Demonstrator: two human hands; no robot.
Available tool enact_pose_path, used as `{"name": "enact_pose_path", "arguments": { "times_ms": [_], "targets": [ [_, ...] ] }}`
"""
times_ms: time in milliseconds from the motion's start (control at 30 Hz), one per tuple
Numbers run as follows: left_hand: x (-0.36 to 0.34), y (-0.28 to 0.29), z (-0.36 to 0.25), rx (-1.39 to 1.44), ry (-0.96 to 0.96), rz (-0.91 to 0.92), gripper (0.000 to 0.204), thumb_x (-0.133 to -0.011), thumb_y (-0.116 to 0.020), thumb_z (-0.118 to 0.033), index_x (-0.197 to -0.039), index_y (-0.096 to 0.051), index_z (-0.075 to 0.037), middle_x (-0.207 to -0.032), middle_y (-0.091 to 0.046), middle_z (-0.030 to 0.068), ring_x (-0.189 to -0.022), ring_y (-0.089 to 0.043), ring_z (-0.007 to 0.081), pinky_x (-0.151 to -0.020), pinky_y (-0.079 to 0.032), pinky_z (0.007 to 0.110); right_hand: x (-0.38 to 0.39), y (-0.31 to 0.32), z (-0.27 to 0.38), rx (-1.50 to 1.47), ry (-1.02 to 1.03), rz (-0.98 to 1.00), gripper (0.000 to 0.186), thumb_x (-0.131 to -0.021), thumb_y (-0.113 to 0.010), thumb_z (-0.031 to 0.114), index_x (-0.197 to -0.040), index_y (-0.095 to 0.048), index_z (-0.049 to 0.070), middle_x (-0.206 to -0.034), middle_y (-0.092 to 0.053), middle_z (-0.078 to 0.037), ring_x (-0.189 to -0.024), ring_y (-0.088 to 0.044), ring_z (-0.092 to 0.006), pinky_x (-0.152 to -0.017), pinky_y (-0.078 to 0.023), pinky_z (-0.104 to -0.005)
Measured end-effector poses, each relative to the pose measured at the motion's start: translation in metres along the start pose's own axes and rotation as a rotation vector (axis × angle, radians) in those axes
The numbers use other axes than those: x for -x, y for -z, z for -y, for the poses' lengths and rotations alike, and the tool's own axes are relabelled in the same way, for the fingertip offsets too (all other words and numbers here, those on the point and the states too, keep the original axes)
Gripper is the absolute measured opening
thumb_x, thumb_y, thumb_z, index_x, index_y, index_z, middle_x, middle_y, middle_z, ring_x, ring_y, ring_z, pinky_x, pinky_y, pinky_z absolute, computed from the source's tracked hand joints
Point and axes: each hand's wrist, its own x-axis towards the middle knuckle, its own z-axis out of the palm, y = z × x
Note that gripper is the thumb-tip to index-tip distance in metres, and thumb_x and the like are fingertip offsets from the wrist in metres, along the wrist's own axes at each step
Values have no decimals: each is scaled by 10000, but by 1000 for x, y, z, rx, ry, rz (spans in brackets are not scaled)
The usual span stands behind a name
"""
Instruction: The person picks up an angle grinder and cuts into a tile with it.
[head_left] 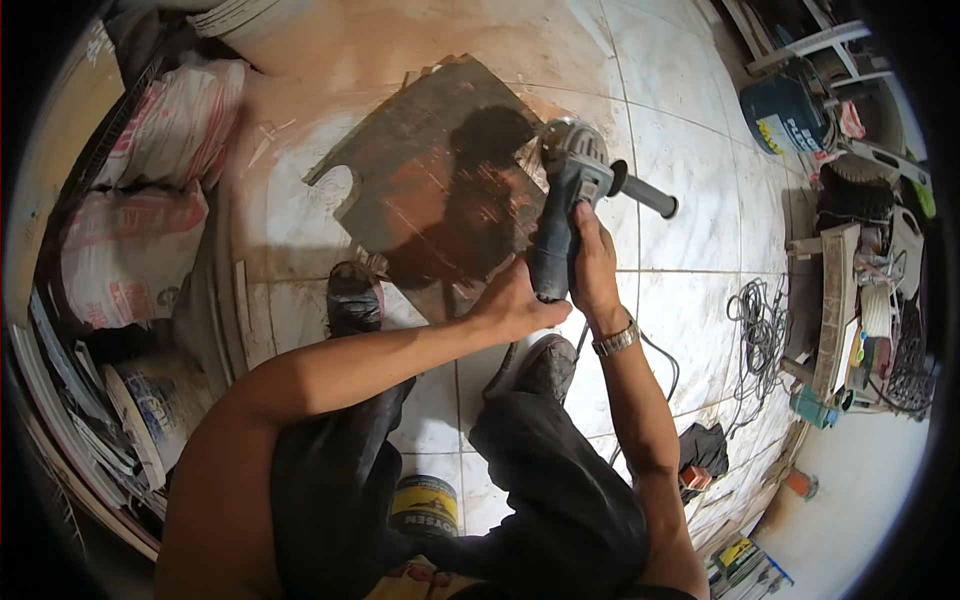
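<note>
A dark grey angle grinder is held up in front of me by both hands. My right hand, with a metal watch on its wrist, wraps the grinder's body, the thumb lying along the top near the switch. My left hand grips the tail end where the cord leaves; some of its fingers are hidden. The black side handle sticks out to the right, untouched. Beneath and left of the tool, a dark panel lies on the floor, with notched edges and reddish dust. The grinder's disc is not visible.
My shoes stand near the panel. A coiled black cable lies right, beside a cluttered wooden bench. Filled sacks and long strips line the left side. A paint can sits between my legs, a dark bucket far right.
</note>
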Motion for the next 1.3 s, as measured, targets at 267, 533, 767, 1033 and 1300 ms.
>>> {"name": "enact_pose_path", "arguments": {
  "times_ms": [267, 533, 767, 1033, 1300],
  "targets": [
    [-2, -12, 30, 45, -71, -49, 571, -722, -815, -237, -1167, -583, 34, -1016, -640, 178, -960, -649, 301, -860, -534, 436, 1, -10, -1, 89, -79, -77, 649, -1091, -452, 611, -1178, -629, -7, -926, -725, -138, -748, -717, -207, -726, -616, -340],
    [-18, -3, 20, 96, -80, 13, 496, -739, -796, -234, -1118, -608, 25, -948, -670, 157, -827, -688, 259, -718, -557, 405, -1, -27, 33, -238, -160, 26, 594, -1055, -561, 601, -1110, -660, 19, -893, -689, -62, -746, -675, -154, -697, -575, -299],
    [-12, -2, 17, 604, 2, 160, 316, -812, -825, -167, -1056, -683, -26, -967, -714, 63, -903, -684, 166, -794, -565, 341, -6, -32, 47, 223, -334, 54, 285, -859, -802, 201, -982, -696, -33, -871, -723, -98, -722, -698, -186, -680, -592, -333],
    [-24, -7, 41, 845, 128, 3, 247, -761, -804, -92, -977, -693, -45, -876, -685, 49, -803, -661, 165, -730, -538, 334, -28, -44, 16, 230, -223, 84, 281, -815, -786, 119, -1031, -692, -32, -935, -715, -96, -762, -676, -190, -715, -559, -324],
    [-40, 0, 72, 875, 248, 25, 280, -718, -773, -119, -978, -694, -53, -879, -691, 56, -784, -655, 159, -716, -520, 321, -46, -55, -16, 325, -266, 67, 351, -812, -801, 210, -1069, -701, -8, -922, -711, -58, -745, -670, -161, -693, -556, -305]
  ]
}}
